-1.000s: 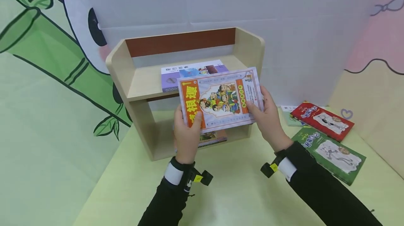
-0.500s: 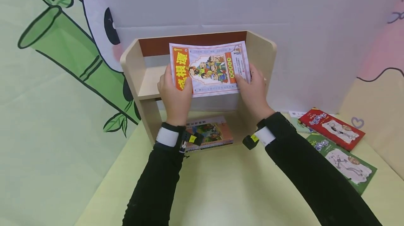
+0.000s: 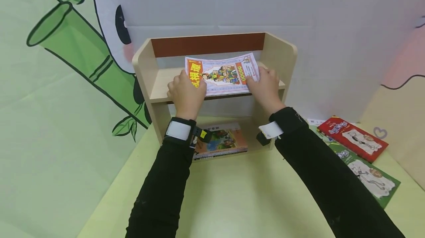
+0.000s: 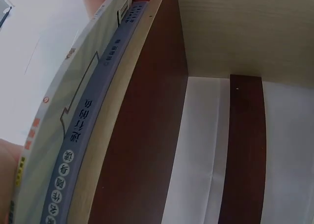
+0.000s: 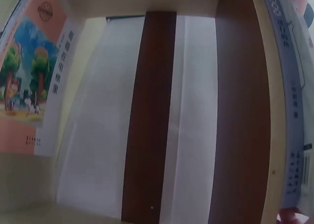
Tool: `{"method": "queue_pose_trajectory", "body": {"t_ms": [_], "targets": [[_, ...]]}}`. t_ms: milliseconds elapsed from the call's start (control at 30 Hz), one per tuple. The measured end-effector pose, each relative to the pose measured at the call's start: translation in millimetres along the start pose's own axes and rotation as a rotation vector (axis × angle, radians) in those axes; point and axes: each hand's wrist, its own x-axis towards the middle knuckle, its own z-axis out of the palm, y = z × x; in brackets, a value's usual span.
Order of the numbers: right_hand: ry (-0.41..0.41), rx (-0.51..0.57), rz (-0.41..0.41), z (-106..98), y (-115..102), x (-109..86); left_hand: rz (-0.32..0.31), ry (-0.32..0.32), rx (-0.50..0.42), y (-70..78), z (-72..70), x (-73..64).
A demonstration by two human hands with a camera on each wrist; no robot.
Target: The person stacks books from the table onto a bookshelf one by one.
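Head view: the left hand (image 3: 186, 94) and right hand (image 3: 266, 88) have their fingers pinching opposite ends of a booklet (image 3: 225, 75) at the upper shelf (image 3: 161, 86), against a purple book (image 4: 93, 106). A red book (image 3: 352, 138) lies on the bench (image 3: 229, 193).

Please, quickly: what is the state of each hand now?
Left hand: holding the left side of the white-and-orange rectangular paper book.
Right hand: holding the same book's right side.
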Motion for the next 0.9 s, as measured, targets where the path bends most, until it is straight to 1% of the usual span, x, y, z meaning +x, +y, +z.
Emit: {"method": "queue_pose_trajectory", "body": {"t_ms": [67,133,200,300,367,433,533,667,733,800,900], "targets": [[-0.037,-0.058,-0.013,-4,1,3.1,-0.022,-0.045,0.028,2.1,-1.1,2.0],[-0.074,-0.111,-0.010,-8,0,4.7,-0.038,-0.079,0.038,3.6,-1.4,3.3],[-0.111,-0.139,0.016,-12,-3,5.4,-0.052,-0.104,0.035,3.9,-1.3,4.5],[-0.159,-0.170,0.057,-17,-8,6.9,-0.052,-0.124,0.000,3.1,-2.2,6.0],[-0.179,-0.149,0.064,-20,-9,7.6,-0.041,-0.135,-0.037,1.2,-4.4,6.2],[-0.194,-0.114,0.050,-23,-8,5.5,-0.019,-0.141,-0.065,-2.6,-8.6,5.1],[-0.203,-0.047,0.010,-29,-3,-2.9,0.014,-0.139,-0.047,-12.1,-17.1,-1.0],[-0.214,-0.014,-0.054,-34,9,-17.0,0.054,-0.149,0.014,-26.2,-26.7,-12.9],[-0.218,-0.011,-0.081,-35,15,-21.4,0.077,-0.152,0.010,-31.1,-28.6,-16.8],[-0.218,0.007,-0.104,-34,18,-23.4,0.104,-0.141,0.004,-33.8,-28.7,-18.6],[-0.225,0.046,-0.095,-32,20,-22.8,0.138,-0.108,0.009,-34.0,-26.7,-19.2]]}}
